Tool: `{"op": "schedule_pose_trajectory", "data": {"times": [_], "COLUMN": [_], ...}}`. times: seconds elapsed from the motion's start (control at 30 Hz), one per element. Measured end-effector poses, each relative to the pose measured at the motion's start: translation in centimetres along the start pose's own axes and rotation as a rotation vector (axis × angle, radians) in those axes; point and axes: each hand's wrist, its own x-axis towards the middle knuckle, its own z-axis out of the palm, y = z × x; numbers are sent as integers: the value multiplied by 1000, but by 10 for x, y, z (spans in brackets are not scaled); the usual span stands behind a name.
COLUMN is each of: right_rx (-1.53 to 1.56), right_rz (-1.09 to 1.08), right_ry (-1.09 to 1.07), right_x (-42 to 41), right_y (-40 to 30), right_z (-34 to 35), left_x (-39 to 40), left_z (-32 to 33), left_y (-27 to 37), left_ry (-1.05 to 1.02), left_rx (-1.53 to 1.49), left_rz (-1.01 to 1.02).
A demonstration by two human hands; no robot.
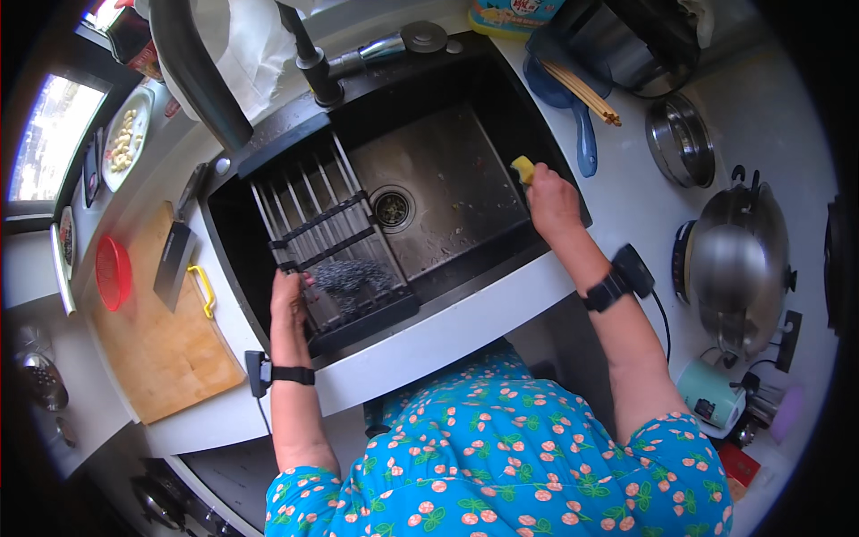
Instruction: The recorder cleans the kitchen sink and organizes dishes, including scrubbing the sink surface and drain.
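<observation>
My left hand (290, 295) grips the left side of a metal roll-up dish rack (321, 215) with black end bars, laid across the left part of the sink. A grey, speckled bundle (352, 276), perhaps a scouring pad, shows near those fingers at the rack's front end; whether they touch it is hard to tell. Over the sink's right inner wall, my right hand (553, 201) holds a yellow sponge (522, 169). The steel sink basin (443, 181) is wet and has small food scraps. Its drain strainer (392, 209) lies just right of the rack.
A dark faucet (201, 74) arches over the sink's back left. On the left, a cleaver (176, 255) rests on a wooden cutting board (161, 356) beside a red basket (113, 273). Chopsticks (584, 94), a blue ladle (584, 134), steel bowl (679, 141) and lidded pot (741, 268) occupy the right counter.
</observation>
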Motion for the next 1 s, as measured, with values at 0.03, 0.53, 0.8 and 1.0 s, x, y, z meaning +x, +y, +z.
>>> {"op": "schedule_pose_trajectory", "data": {"times": [0.03, 0.53, 0.8, 1.0], "right_rx": [-98, -533, -574, -110], "right_rz": [-19, -103, 44, 99], "right_ry": [-14, -447, -586, -552], "right_x": [9, 38, 43, 50], "right_y": [2, 25, 47, 21], "right_z": [15, 132, 191, 191], "left_x": [1, 5, 0, 3], "left_z": [-11, -52, -53, -47], "left_y": [-2, -7, -5, -5], "left_ry": [25, 44, 59, 39], "left_rx": [-30, -80, -91, -107], "left_rz": [20, -54, -42, -22]}}
